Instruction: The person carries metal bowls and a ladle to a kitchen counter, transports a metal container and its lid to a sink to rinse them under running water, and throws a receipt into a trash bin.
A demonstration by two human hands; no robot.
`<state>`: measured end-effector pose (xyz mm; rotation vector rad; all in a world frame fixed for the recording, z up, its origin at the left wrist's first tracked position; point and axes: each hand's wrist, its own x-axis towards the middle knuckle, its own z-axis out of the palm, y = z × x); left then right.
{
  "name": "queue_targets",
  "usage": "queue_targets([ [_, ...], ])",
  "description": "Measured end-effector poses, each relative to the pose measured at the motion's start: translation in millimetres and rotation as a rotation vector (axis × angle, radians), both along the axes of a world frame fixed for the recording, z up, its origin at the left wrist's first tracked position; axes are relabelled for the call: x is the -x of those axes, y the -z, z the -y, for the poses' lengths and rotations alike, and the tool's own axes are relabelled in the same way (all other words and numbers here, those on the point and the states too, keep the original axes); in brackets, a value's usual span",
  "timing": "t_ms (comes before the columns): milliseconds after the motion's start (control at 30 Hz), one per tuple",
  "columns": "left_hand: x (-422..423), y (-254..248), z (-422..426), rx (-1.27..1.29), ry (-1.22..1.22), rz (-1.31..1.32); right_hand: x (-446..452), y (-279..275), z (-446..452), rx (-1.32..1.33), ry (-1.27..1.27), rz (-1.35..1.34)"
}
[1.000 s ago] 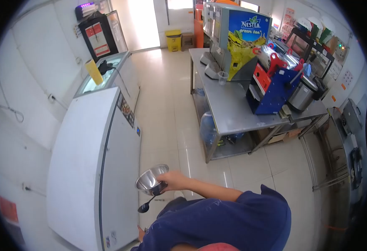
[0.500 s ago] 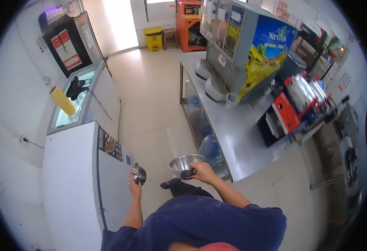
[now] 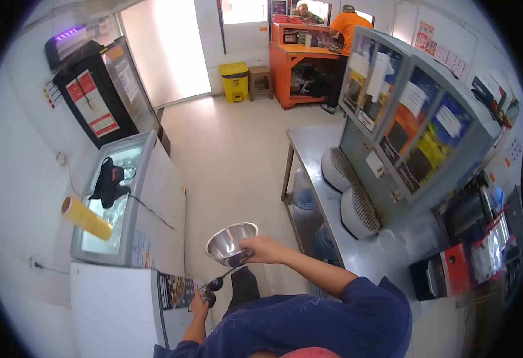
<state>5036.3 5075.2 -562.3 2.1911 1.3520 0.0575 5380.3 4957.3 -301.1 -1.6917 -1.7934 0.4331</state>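
A shiny metal bowl (image 3: 230, 240) hangs over the floor, its rim gripped by my right hand (image 3: 262, 249). Below the bowl a black ladle or spoon (image 3: 216, 283) slants down and left from that same hand. My left hand (image 3: 199, 302) is closed around a small dark, shiny cup (image 3: 209, 297), close to the ladle's head and beside the white freezer (image 3: 115, 298). The ladle's head partly overlaps the cup, and whether they touch is unclear.
Left stands a glass-topped freezer (image 3: 112, 185) with a yellow roll (image 3: 87, 218) and a black item (image 3: 109, 182). Right is a steel table (image 3: 357, 250) with drink dispensers (image 3: 416, 113). Ahead are a yellow bin (image 3: 235, 83), an orange counter (image 3: 281, 74) and a person in orange (image 3: 350, 28).
The view has moved forward along the aisle. My left hand came into view with the cup, and the bowl and cup are now closer together than half a second ago. People now show at the back.
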Motion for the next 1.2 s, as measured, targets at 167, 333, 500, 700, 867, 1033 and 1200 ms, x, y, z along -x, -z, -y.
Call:
queue_targets([
  [167, -80.0, 7.0, -132.9, -0.025, 0.095, 0.016, -65.3, 7.5, -121.7, -0.013, 0.094, -0.091],
  [333, -216.6, 14.1, -271.4, 0.007, 0.212, 0.033, -159.8, -13.7, -200.4, 0.033, 0.278, -0.070],
  [500, -373.7, -22.2, -376.8, 0.081, 0.336, 0.045, -266.0, -13.5, -233.8, 0.004, 0.546, -0.085],
  [700, -543.5, -4.7, -467.4, -0.008, 0.302, 0.196, -400.7, 23.9, -274.4, 0.016, 0.730, -0.091],
  [867, -654.5, -12.9, -532.4, -0.040, 0.325, 0.149, -520.4, 13.3, -330.0, 0.002, 0.727, -0.083],
  [1033, -743.4, -13.6, -582.5, -0.074, 0.333, 0.144, -635.2, 9.1, -394.5, -0.002, 0.671, -0.054],
  [1200, -838.0, 4.4, -640.7, -0.012, 0.367, 0.012, -743.6, 3.7, -448.0, -0.074, 0.668, -0.056],
])
